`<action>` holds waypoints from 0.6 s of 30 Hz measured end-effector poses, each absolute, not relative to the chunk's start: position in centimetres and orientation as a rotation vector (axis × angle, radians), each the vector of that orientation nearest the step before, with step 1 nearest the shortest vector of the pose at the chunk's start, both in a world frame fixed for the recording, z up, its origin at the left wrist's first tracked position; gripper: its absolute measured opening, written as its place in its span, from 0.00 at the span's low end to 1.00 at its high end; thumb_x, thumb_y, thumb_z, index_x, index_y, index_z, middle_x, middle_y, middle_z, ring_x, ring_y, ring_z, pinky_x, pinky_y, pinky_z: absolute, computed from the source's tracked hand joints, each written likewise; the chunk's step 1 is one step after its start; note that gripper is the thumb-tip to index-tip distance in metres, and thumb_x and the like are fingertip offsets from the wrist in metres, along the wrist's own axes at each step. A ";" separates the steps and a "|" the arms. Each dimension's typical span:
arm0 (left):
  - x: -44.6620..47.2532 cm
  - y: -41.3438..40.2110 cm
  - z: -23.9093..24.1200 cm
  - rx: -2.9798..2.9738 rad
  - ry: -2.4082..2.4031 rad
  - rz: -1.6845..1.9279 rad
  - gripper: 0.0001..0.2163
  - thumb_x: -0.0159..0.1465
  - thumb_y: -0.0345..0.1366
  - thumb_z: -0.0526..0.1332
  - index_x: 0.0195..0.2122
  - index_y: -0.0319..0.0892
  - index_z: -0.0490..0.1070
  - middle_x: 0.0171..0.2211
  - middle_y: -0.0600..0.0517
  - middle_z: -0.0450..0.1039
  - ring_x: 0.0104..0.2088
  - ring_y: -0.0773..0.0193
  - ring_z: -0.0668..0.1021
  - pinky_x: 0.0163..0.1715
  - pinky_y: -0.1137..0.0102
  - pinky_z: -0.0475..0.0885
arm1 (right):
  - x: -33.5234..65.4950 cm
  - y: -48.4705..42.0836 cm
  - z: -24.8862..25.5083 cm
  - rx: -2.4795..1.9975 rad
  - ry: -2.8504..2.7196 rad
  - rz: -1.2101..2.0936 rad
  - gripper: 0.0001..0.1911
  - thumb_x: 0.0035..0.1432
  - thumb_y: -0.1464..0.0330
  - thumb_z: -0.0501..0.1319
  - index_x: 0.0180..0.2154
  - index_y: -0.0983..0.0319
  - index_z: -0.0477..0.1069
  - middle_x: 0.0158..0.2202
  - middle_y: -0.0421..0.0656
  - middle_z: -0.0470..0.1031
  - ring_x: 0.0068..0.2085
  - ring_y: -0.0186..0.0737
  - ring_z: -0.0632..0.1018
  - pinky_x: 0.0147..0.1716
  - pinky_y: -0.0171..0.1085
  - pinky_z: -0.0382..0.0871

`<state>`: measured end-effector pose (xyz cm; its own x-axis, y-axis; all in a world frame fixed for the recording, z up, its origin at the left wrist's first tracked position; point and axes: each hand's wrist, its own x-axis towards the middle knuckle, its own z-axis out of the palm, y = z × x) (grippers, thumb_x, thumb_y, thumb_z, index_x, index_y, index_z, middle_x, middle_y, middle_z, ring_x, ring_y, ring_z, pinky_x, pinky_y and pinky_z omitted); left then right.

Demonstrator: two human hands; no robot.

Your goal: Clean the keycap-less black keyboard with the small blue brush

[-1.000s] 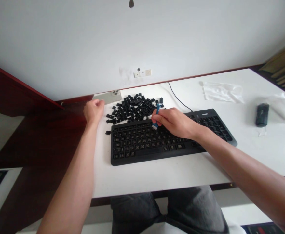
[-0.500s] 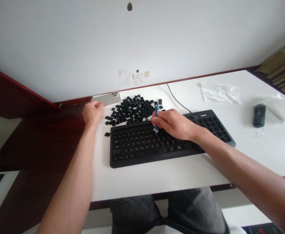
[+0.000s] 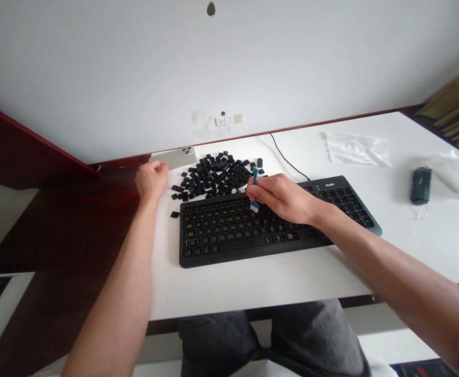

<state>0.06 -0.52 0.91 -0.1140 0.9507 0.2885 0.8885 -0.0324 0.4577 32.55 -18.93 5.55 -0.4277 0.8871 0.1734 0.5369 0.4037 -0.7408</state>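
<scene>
A black keyboard (image 3: 229, 235) with its keycaps removed lies on the white table (image 3: 253, 283). My right hand (image 3: 282, 196) pinches a small blue brush (image 3: 254, 188) upright, its white bristle tip touching the keyboard's upper rows. Behind the keyboard sits a pile of loose black keycaps (image 3: 214, 175). My left hand (image 3: 151, 179) rests as a closed fist at the table's left edge, beside the keycaps and next to a phone (image 3: 174, 156); I cannot make out anything inside it.
The keyboard's cable (image 3: 286, 159) runs back toward the wall. A black mouse (image 3: 421, 185) and clear plastic wrap (image 3: 357, 149) lie at the right. A dark red cabinet (image 3: 36, 209) stands left of the table. My knees show under the front edge.
The brush tip has shifted slightly rightward along the keyboard's upper rows. My left hand stays put.
</scene>
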 end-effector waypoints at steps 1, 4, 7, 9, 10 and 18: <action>0.0 -0.5 0.9 2.014 2.102 0.838 0.17 0.66 0.42 0.61 0.22 0.45 0.59 0.21 0.54 0.55 0.26 0.63 0.63 0.30 0.66 0.54 | 32.5 -18.9 5.5 -1.221 -2.129 0.818 0.20 0.81 0.59 0.50 0.37 0.60 0.69 0.32 0.40 0.74 0.32 0.36 0.71 0.37 0.39 0.62; 0.0 -0.4 0.8 2.014 2.101 0.848 0.17 0.65 0.42 0.61 0.22 0.45 0.59 0.21 0.54 0.55 0.26 0.63 0.61 0.30 0.66 0.54 | 32.5 -18.9 5.4 -1.176 -2.187 0.874 0.20 0.81 0.59 0.49 0.37 0.60 0.69 0.30 0.39 0.72 0.31 0.36 0.71 0.36 0.39 0.62; 0.0 -0.4 0.7 2.027 2.089 0.861 0.17 0.66 0.41 0.61 0.22 0.44 0.59 0.21 0.54 0.55 0.26 0.63 0.60 0.30 0.66 0.53 | 32.5 -18.9 5.5 -1.191 -2.130 0.828 0.21 0.81 0.58 0.50 0.36 0.60 0.69 0.31 0.40 0.73 0.31 0.35 0.71 0.36 0.39 0.62; 0.0 -0.4 0.7 2.027 2.089 0.856 0.17 0.66 0.41 0.61 0.22 0.45 0.59 0.21 0.54 0.54 0.26 0.63 0.60 0.30 0.66 0.53 | 32.5 -18.9 5.5 -1.217 -2.162 0.811 0.20 0.80 0.59 0.50 0.36 0.60 0.69 0.30 0.40 0.73 0.30 0.35 0.70 0.35 0.39 0.61; 0.0 -0.4 0.8 2.022 2.092 0.852 0.17 0.66 0.41 0.61 0.22 0.45 0.59 0.21 0.54 0.54 0.26 0.63 0.60 0.30 0.66 0.53 | 32.6 -18.9 5.6 -1.206 -2.191 0.825 0.20 0.80 0.60 0.50 0.36 0.60 0.69 0.29 0.39 0.73 0.30 0.35 0.71 0.35 0.38 0.61; -0.1 -0.3 0.7 2.014 2.074 0.871 0.18 0.66 0.41 0.61 0.21 0.44 0.58 0.21 0.54 0.55 0.26 0.63 0.60 0.30 0.66 0.53 | 32.6 -19.0 5.9 -1.166 -2.226 0.957 0.17 0.78 0.63 0.52 0.35 0.60 0.71 0.28 0.38 0.74 0.28 0.34 0.72 0.33 0.37 0.63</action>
